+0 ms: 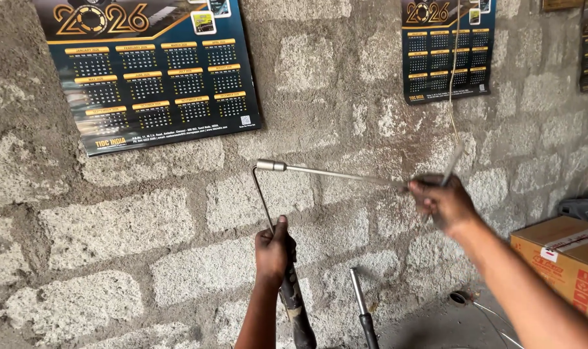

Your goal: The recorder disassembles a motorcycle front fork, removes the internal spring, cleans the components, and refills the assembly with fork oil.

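against a grey block wall (177, 226), left hand (274, 249) fingers wrapped round bent metal rod (263, 194); right hand (444, 201) fingers closed on long steel socket bar (332, 173).

Block wall (177, 220) fills the frame behind everything. Large calendar (148, 68) hangs on it at upper left; smaller calendar (446, 48) at upper right, a cord (453, 77) running down in front of it. Left hand (274, 249) at lower centre, closed around the handle (297, 310) that continues below it to the bottom edge. Thin bent rod (263, 197) rises from that hand to a socket end (271, 165) at centre. Long bar (345, 174) runs right from the socket to the right hand (444, 201), centre right. Second handle (362, 304) stands right of the first, bottom centre. Cardboard box (562, 265) at lower right edge, below and right of the right hand.
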